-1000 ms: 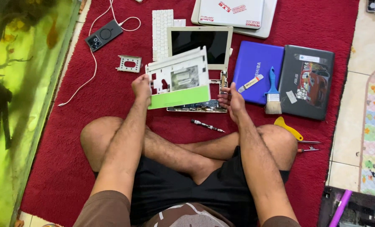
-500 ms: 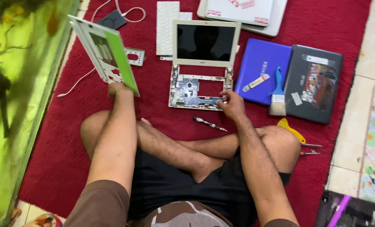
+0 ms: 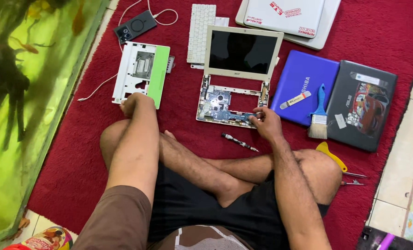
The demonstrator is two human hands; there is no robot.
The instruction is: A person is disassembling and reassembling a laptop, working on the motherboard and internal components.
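Observation:
A small white laptop lies open on the red carpet, its top cover off and the circuit board bare. The removed white and green cover panel lies flat on the carpet to the left. My left hand rests on the panel's near edge. My right hand touches the front right corner of the laptop's base. A screwdriver lies on the carpet in front of the laptop, between my hands.
A detached white keyboard, a phone on a cable, stacked white laptops, a blue laptop, a black laptop, a paintbrush and a yellow pry tool. A green fish tank borders the left. My crossed legs fill the foreground.
My left hand lifted the cover panel off the laptop, swung it left and laid it flat on the carpet. My right hand stayed at the laptop's front right corner.

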